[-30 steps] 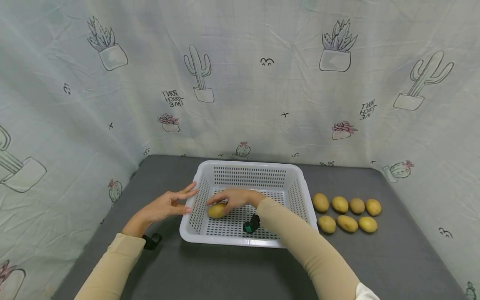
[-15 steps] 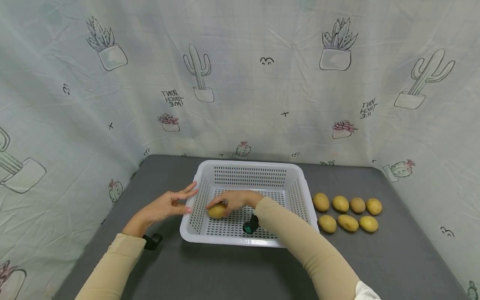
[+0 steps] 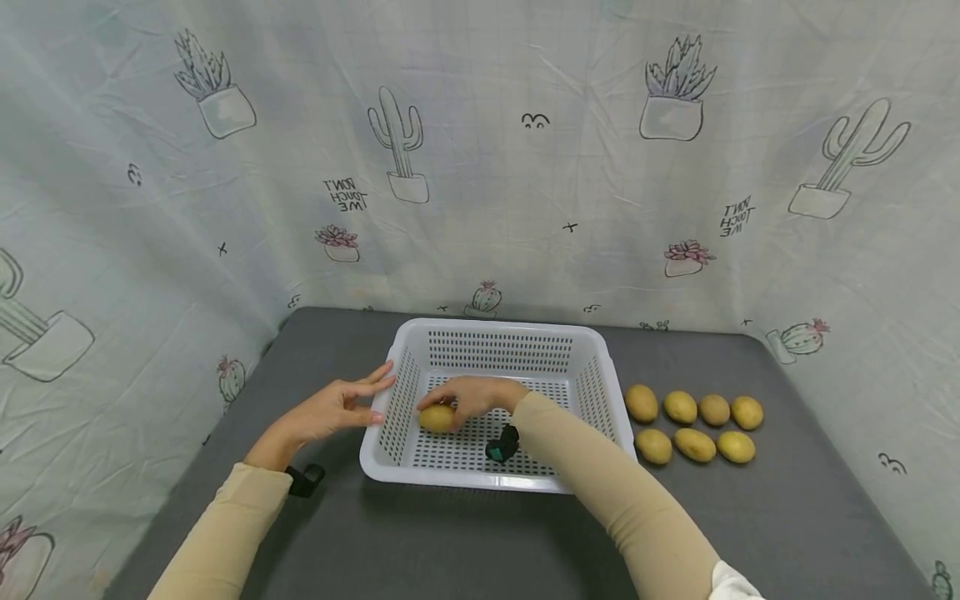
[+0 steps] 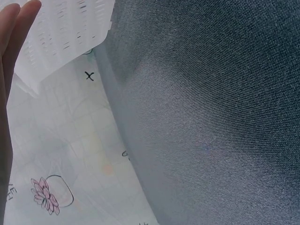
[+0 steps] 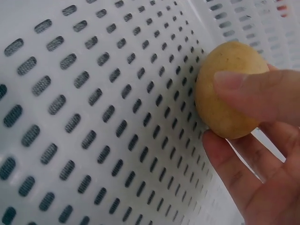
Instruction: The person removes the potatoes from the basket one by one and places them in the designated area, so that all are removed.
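A yellow-brown potato [image 3: 437, 418] lies low in the white perforated basket [image 3: 495, 479], toward its left side. My right hand [image 3: 480, 397] reaches into the basket and grips this potato, thumb on one side and fingers around the other. In the right wrist view the potato [image 5: 232, 89] sits close over the slotted floor. My left hand [image 3: 330, 410] rests at the basket's left rim, its fingers extended along the edge and its thumb against the outer wall. Only a few of its fingers [image 4: 21, 33] show in the left wrist view, beside the basket wall [image 4: 70, 37].
Right of the basket, several potatoes [image 3: 694, 445] lie in two rows on the dark grey tabletop [image 3: 465, 550]. A white curtain [image 3: 480, 167] printed with cactus drawings hangs behind and at both sides. A black strap [image 3: 305, 481] is at the left wrist.
The right hand and the potato have shifted very slightly to the right and away from me inside the basket. The left hand stays at the rim.
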`<state>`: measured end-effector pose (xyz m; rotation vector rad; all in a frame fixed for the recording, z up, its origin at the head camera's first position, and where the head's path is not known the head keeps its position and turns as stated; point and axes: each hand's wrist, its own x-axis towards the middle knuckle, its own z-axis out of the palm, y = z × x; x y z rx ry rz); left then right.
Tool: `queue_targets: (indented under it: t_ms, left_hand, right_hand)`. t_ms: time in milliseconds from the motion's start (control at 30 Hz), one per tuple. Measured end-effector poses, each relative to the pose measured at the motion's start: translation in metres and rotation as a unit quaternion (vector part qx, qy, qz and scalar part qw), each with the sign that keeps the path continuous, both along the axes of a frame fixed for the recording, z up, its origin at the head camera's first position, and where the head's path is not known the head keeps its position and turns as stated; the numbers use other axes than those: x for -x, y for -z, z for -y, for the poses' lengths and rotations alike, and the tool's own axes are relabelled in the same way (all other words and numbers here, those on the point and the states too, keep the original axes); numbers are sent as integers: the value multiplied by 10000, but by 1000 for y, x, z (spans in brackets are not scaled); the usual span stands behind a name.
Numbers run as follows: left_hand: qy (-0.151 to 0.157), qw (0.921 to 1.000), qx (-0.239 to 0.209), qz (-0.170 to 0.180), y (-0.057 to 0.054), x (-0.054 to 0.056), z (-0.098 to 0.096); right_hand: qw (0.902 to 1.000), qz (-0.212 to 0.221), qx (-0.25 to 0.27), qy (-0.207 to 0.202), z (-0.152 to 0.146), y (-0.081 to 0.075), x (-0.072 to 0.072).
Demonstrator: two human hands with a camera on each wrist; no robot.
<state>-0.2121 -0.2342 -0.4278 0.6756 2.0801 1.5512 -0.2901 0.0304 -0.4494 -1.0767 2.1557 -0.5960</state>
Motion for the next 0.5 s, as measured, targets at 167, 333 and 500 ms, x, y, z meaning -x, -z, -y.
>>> queue_targets:
  t_ms: [167,333,500]
  left_hand:
    - [-6,10000,33,16,0,0,-1]
    - [11,10000,-5,-7,0,0,-1]
    - [25,10000,-56,-29,0,0,0]
  right_hand:
    - [9999,-89,128,32,-7,-5,3]
    - [9977,247,627,40,-13,-17,5]
    - [9929,419,1110,59,-23,-26,7]
